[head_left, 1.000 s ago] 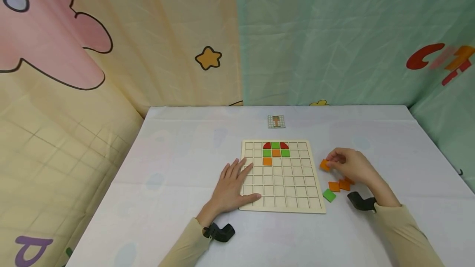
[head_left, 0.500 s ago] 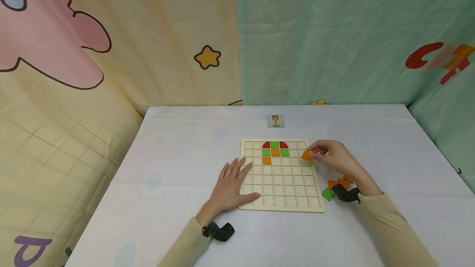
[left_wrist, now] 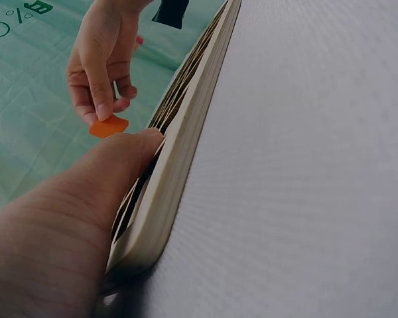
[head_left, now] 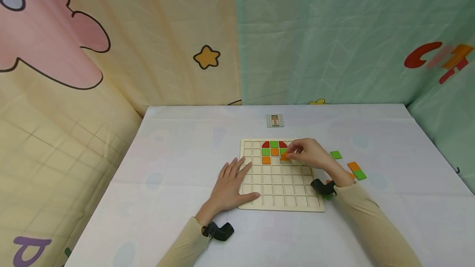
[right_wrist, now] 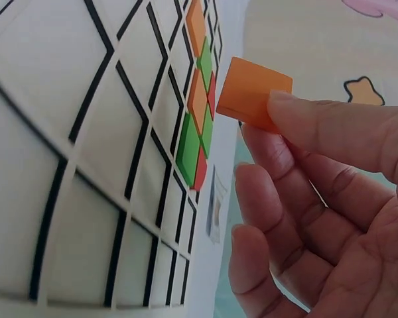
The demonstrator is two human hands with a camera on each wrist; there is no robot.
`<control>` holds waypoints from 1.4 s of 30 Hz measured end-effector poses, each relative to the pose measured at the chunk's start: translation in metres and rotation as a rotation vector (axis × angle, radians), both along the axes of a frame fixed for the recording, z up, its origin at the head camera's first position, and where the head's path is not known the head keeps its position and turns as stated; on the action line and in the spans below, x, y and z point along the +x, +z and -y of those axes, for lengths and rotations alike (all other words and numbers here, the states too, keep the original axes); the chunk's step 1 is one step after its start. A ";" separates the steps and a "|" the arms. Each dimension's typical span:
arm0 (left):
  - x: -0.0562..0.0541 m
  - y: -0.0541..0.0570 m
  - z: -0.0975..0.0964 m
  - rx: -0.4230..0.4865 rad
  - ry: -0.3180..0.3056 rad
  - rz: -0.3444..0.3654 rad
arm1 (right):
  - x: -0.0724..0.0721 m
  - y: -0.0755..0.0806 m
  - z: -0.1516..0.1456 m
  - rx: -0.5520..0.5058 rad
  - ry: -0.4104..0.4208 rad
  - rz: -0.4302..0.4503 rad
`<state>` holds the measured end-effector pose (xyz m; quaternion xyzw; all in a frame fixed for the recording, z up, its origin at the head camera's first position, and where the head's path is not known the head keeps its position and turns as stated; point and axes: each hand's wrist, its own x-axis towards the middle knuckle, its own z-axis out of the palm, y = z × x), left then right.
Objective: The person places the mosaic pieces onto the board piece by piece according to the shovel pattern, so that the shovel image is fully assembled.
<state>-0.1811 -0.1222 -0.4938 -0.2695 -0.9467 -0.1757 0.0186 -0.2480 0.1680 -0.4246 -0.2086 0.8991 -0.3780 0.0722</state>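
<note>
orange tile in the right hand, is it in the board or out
Out: in the right wrist view, the right hand holds the orange tile clear of the wooden grid board.

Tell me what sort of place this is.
Probably a makeshift indoor play or filming corner: creased, cartoon-printed fabric hangs behind a cloth-covered table, and on it lies a pale gridded board partly filled with coloured tiles.

The right hand [right_wrist: 338, 212] pinches a square orange tile [right_wrist: 247, 89] between thumb and fingers. At image left, the gridded board [right_wrist: 67, 162] bears other orange, green and red tiles [right_wrist: 188, 142]; beyond, a star [right_wrist: 363, 91] marks the backdrop [right_wrist: 285, 36].
</note>
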 end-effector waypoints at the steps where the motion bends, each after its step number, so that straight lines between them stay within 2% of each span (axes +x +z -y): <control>1: 0.000 0.000 0.000 0.005 -0.002 -0.005 | -0.001 -0.001 0.003 0.002 0.004 0.001; 19: 0.001 0.002 0.001 0.025 -0.014 -0.011 | -0.009 -0.010 0.028 0.042 0.025 0.004; 28: 0.001 0.002 0.001 0.016 -0.009 -0.008 | -0.011 -0.010 0.032 0.074 0.001 0.021; 42: 0.001 0.000 0.001 0.016 -0.010 -0.022 | -0.013 -0.010 0.033 0.166 -0.038 -0.003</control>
